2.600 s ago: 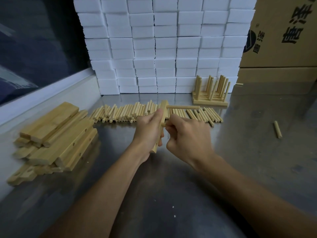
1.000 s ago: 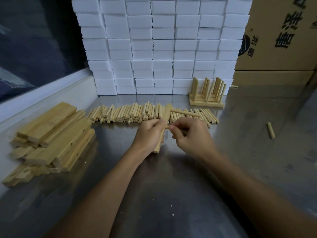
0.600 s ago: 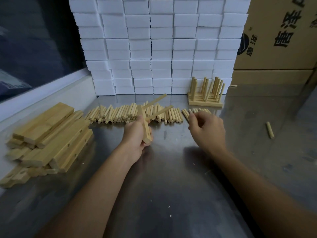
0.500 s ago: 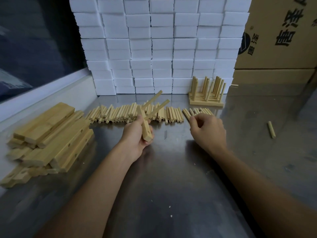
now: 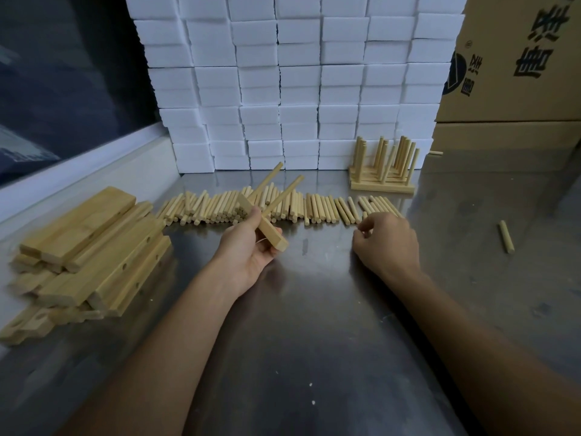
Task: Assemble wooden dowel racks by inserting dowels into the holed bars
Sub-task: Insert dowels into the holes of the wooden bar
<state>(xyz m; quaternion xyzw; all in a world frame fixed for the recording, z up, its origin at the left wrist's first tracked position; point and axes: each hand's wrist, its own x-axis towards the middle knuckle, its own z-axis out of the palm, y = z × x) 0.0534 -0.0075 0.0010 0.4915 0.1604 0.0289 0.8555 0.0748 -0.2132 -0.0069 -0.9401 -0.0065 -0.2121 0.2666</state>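
Note:
My left hand [image 5: 248,247] grips a holed wooden bar [image 5: 272,229] above the steel table, and two dowels [image 5: 283,191] stick up and away from it. A long row of loose dowels [image 5: 220,206] lies across the table behind my hands. My right hand [image 5: 386,239] reaches with curled fingers to the right end of that row [image 5: 374,204]; whether it pinches a dowel is hidden. A pile of holed bars [image 5: 85,247] lies at the left. A finished rack [image 5: 382,166] with upright dowels stands at the back right.
A wall of white foam blocks [image 5: 298,83] backs the steel table [image 5: 314,341]. Cardboard boxes [image 5: 518,58] stand at the right rear. One stray dowel [image 5: 505,236] lies at the right, another small one [image 5: 436,153] by the boxes. A raised ledge [image 5: 78,171] runs along the left.
My right hand has left the bar after seating the second dowel and moved right to the dowel row. My left hand has tilted the bar so its dowels point up and away.

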